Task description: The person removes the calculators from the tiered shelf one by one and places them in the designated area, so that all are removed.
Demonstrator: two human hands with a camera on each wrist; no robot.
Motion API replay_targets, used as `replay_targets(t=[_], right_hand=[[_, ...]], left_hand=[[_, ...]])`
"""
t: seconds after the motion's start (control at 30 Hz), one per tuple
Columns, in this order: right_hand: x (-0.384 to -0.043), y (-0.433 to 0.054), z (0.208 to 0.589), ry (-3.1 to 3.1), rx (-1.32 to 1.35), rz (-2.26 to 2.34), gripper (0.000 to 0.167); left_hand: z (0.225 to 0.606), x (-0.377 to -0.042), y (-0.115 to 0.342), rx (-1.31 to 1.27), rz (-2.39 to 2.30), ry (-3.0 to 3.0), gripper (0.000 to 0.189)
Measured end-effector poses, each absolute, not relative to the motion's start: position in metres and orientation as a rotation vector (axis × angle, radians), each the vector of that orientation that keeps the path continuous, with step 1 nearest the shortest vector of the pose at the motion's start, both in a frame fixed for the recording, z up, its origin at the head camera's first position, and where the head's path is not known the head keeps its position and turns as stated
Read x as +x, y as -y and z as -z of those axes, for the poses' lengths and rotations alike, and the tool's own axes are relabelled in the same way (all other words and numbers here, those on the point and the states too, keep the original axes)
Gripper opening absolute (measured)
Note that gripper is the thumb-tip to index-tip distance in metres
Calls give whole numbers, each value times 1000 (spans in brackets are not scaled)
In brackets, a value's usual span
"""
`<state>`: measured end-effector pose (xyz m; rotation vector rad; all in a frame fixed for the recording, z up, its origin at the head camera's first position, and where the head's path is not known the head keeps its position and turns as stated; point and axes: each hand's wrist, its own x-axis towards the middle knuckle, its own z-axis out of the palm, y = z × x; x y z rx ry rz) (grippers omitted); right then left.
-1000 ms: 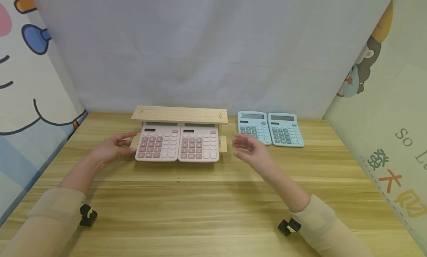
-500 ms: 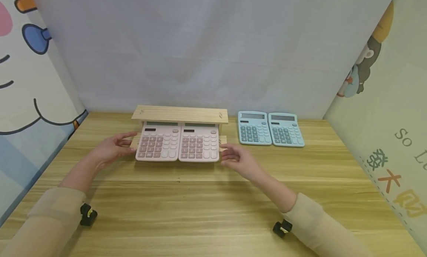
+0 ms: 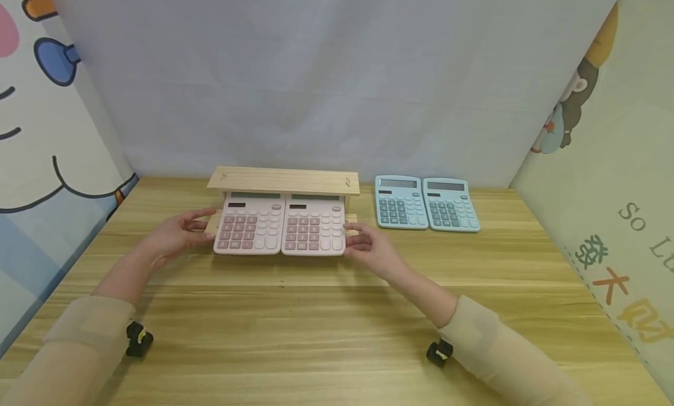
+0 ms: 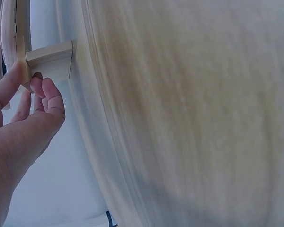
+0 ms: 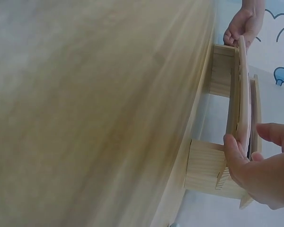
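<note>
Two pink calculators [image 3: 313, 224] lie side by side, sloping, on a small two-level wooden shelf [image 3: 284, 181]. The shelf's upper board covers the tops of their displays. My left hand [image 3: 176, 236] is at the shelf's left end; in the left wrist view its thumb and fingers [image 4: 49, 92] pinch the lower board from two sides. On the other side, my right hand [image 3: 376, 254] touches the right edge of the right-hand pink calculator with thumb and fingertips. In the right wrist view these fingers [image 5: 272, 132] look extended rather than wrapped round it.
Two light blue calculators [image 3: 402, 202] lie flat on the wooden table [image 3: 316, 336], right of the shelf. A pale curtain [image 3: 337, 90] hangs behind the table. Printed panels [image 3: 605, 178] stand at both sides.
My right hand has moved left, from beside the blue calculators to the right edge of the pink one. My left hand and the calculators have stayed in place.
</note>
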<state>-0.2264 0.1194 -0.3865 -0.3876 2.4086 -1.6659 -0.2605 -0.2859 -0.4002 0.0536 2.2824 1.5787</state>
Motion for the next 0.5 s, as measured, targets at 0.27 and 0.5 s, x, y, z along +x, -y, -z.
replay_targets(t=[0.27,0.5], right_hand=[[-227,-112,390,-2443,-297,1690,53],[-227,-104,392,-2335,-202,1822,57]], left_hand=[[403,-263,287,68,-1586,-2264,75],[404,-263,288,75,-1596,-2253,76]])
